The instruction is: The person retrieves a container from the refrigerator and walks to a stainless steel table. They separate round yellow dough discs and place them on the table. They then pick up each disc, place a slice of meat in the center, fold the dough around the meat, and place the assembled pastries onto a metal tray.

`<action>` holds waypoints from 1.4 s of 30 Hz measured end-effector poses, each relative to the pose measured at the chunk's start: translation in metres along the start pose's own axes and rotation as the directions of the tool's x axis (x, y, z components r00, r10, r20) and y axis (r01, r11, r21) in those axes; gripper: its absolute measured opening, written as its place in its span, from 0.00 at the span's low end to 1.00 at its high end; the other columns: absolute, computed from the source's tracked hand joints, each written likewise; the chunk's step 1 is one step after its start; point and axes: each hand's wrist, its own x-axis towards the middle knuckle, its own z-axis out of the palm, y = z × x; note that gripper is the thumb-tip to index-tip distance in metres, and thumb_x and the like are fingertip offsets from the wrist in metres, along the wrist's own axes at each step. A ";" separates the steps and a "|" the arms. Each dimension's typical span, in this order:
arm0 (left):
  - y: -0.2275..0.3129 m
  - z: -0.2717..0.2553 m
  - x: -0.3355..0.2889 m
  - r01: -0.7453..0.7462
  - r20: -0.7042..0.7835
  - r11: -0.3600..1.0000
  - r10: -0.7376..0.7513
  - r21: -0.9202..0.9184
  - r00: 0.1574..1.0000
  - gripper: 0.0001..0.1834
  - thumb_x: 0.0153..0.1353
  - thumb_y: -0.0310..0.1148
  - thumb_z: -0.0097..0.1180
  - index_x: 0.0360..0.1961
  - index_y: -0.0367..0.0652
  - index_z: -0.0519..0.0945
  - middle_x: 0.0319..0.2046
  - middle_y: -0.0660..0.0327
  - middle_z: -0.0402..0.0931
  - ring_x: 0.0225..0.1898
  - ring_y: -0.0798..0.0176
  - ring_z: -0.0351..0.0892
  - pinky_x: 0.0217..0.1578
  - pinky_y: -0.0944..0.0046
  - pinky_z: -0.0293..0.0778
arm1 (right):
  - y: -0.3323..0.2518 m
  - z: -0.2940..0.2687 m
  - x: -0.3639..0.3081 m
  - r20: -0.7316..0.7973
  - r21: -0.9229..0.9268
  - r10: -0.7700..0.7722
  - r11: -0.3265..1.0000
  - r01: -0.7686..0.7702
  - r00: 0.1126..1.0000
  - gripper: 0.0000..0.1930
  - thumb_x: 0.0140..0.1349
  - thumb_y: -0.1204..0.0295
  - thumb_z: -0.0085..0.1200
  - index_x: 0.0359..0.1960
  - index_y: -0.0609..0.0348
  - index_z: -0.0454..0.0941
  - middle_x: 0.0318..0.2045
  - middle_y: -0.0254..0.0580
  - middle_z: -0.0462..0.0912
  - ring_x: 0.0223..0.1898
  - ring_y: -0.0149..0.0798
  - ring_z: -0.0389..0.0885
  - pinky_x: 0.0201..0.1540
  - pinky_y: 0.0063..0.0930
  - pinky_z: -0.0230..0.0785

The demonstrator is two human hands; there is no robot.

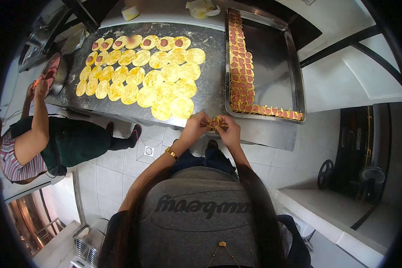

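Between my two hands, at the near edge of the metal table, is a dumpling [215,124] of thin yellow dough around pink meat filling. My left hand [197,126] pinches its left side with closed fingers. On the opposite side my right hand [229,131] grips the pleated dough. Flat round yellow wrappers [152,78] lie in rows to the left, some overlapping. Several in the far rows carry a lump of pink meat [164,43]. A deep metal tray [272,67] at the right holds finished-looking dumplings [242,67], packed along its left side and near edge.
A co-worker [35,129] stands at the left, hands at a metal bowl [60,73] of pink meat. A crumpled plastic bag [202,8] and a small yellow-and-white item [130,13] lie at the table's far side. Behind on the right is a white ledge [330,214].
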 end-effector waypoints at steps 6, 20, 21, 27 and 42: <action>0.008 -0.003 -0.001 -0.049 0.014 0.999 0.048 0.018 0.999 0.19 0.46 0.26 0.66 0.40 0.39 0.75 0.33 0.52 0.80 0.35 0.56 0.82 0.33 0.62 0.77 | -0.017 -0.010 0.006 0.076 -0.177 -0.037 0.983 0.050 0.996 0.17 0.45 0.84 0.55 0.41 0.61 0.77 0.37 0.48 0.78 0.39 0.48 0.79 0.41 0.35 0.73; 0.008 -0.006 0.008 -0.076 0.122 0.974 0.051 0.213 0.991 0.16 0.46 0.36 0.67 0.33 0.40 0.77 0.24 0.53 0.79 0.27 0.53 0.80 0.29 0.59 0.74 | -0.016 -0.006 0.001 0.052 -0.128 -0.055 0.990 0.062 0.997 0.17 0.45 0.84 0.53 0.40 0.59 0.77 0.38 0.47 0.77 0.40 0.52 0.77 0.42 0.37 0.71; 0.012 -0.007 0.010 -0.059 0.125 0.960 0.025 0.275 0.992 0.16 0.46 0.38 0.67 0.31 0.40 0.77 0.24 0.53 0.78 0.26 0.52 0.80 0.29 0.59 0.74 | -0.015 -0.004 0.005 0.057 -0.171 -0.102 0.979 0.111 0.993 0.16 0.45 0.84 0.53 0.39 0.59 0.77 0.38 0.47 0.77 0.40 0.52 0.77 0.41 0.37 0.71; 0.010 -0.010 0.012 -0.094 0.112 0.954 0.065 0.284 0.992 0.17 0.45 0.39 0.67 0.30 0.41 0.76 0.22 0.53 0.77 0.26 0.52 0.79 0.28 0.58 0.74 | -0.024 -0.004 0.004 0.038 -0.198 -0.065 0.978 0.071 0.997 0.14 0.46 0.84 0.52 0.36 0.58 0.77 0.37 0.47 0.77 0.39 0.52 0.77 0.40 0.37 0.70; -0.001 -0.011 0.015 -0.136 0.118 0.984 0.122 0.119 0.985 0.16 0.47 0.30 0.64 0.37 0.40 0.75 0.29 0.51 0.80 0.33 0.52 0.81 0.33 0.59 0.76 | -0.029 0.002 0.006 0.060 -0.251 0.014 0.968 0.001 0.998 0.20 0.44 0.86 0.50 0.43 0.59 0.75 0.40 0.48 0.76 0.44 0.53 0.75 0.45 0.39 0.69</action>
